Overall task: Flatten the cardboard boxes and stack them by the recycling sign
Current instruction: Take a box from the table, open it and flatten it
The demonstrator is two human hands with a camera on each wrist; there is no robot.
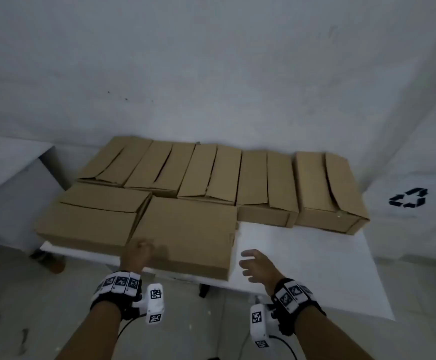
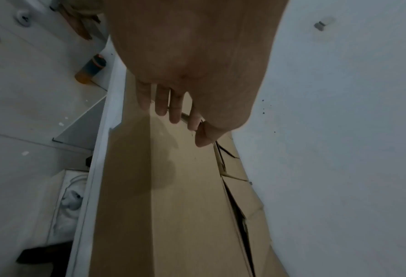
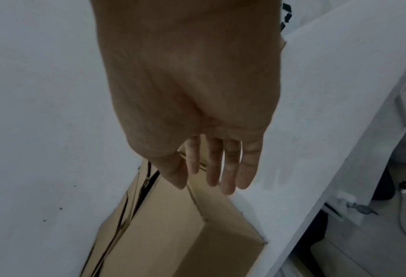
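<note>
On the white table (image 1: 315, 268) stand seven cardboard boxes, all assembled: five in a back row against the wall, two in front. None looks flattened yet, and nothing lies by the recycling sign (image 1: 408, 198) on the right, so the whole task seems to remain. The left hand (image 1: 137, 253) hovers over the nearest front box (image 1: 185, 229), fingers relaxed, holding nothing. The right hand (image 1: 257, 266) hangs open just beside that box, above bare tabletop.

Bare storeroom; recycling sign (image 1: 408, 197), white walls (image 1: 211, 61)
</note>
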